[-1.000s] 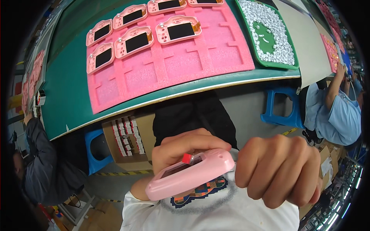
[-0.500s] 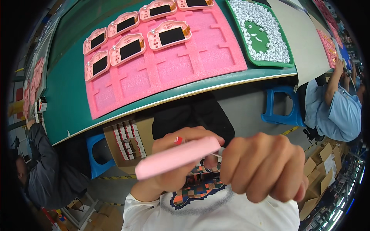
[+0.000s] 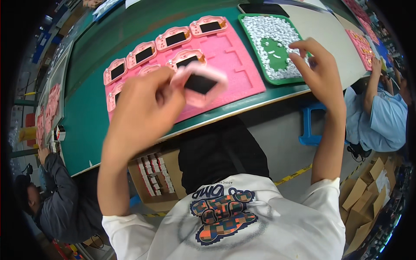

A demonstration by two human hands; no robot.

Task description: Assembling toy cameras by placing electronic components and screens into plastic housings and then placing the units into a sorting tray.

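Note:
My left hand is closed on one end of a pink handheld-console shell, blurred and tilted, with a dark screen set in it. It hangs above a pink foam tray and partly covers another shell lying there. Over at the right, my right hand hovers at the near right side of a green tray of small white parts. Its thumb and forefinger are apart, and nothing shows between them.
More pink shells with black screens sit in the foam on the green table. Beyond the tray lies a dark flat panel. An open carton and a blue stool stand below. Co-workers sit at both sides.
My hands have parted from in front of my chest. The left carried the pink shell forward over the foam; the right let go of a thin white piece and reached the green tray.

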